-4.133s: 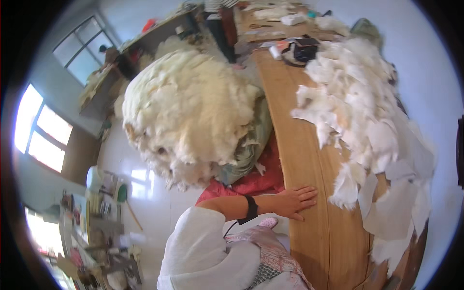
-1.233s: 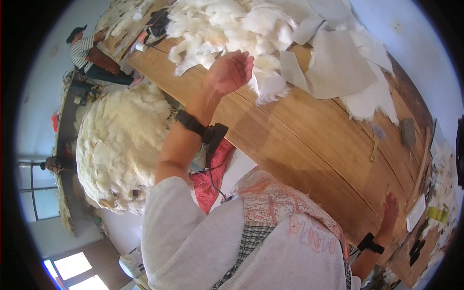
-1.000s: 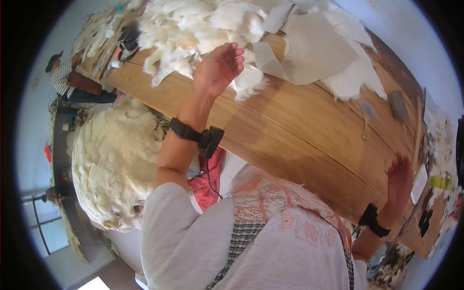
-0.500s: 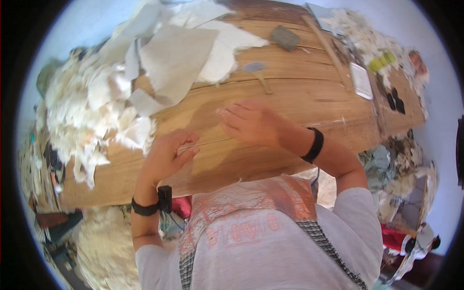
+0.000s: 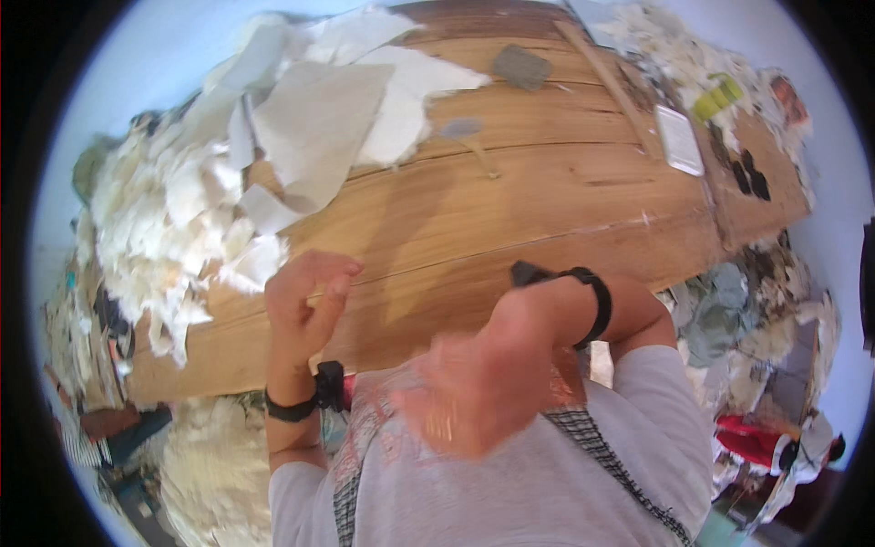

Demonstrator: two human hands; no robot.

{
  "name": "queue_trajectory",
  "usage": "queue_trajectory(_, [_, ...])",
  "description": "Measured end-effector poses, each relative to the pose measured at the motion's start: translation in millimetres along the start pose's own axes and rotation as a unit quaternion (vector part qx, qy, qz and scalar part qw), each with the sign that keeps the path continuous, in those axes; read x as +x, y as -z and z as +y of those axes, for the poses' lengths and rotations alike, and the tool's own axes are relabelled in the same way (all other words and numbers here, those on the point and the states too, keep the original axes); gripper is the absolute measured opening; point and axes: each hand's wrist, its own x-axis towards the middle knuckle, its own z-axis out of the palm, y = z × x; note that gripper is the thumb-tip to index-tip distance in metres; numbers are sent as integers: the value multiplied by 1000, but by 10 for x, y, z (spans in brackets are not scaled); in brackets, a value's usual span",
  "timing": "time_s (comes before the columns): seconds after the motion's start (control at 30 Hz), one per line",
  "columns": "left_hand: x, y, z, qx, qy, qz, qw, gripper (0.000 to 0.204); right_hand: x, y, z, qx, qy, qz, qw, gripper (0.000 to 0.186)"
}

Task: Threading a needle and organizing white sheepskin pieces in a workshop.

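Note:
My left hand (image 5: 310, 296) is raised over the near left part of the wooden table (image 5: 547, 205). Its fingers curl loosely with the thumb apart, and nothing shows between them. It is nearest to the heap of fluffy white wool-like tufts (image 5: 173, 210). My right hand (image 5: 474, 387), smeared by motion, hangs in front of my chest near the apron, so its fingers cannot be made out. Farther back on the table lies a small tool with a flat grey oval head (image 5: 460, 128) and a pale handle. A large grey-beige sheet (image 5: 319, 114) rests over white fleecy sheets (image 5: 410, 96).
A grey block (image 5: 521, 68) sits at the back, with a wooden bar (image 5: 611, 87) to its right. Past it are a white shallow tray (image 5: 679, 141), a yellow-green roll (image 5: 718, 98) and more white tufts. Stuffed sacks (image 5: 219, 474) stand below the near left edge.
My right hand has pulled back from over the table to in front of my chest. My left hand has stayed near its place over the table. The view has shifted slightly.

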Motion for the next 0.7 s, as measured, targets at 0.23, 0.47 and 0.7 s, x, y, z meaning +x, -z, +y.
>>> queue_trajectory(0.23, [-54, 159, -611, -455, 317, 191, 810, 26, -910, -88, 294, 95, -569, -47, 815, 20])
queue_trajectory(0.47, [-859, 232, -1297, -84, 417, 110, 898, 24, -2768, 928, 564, -293, -540, -320, 721, 13])
queue_trajectory(0.7, [-1428, 302, -1438, 73, 392, 73, 914, 24, -3765, 2062, 536, -406, -554, -497, 531, 10])
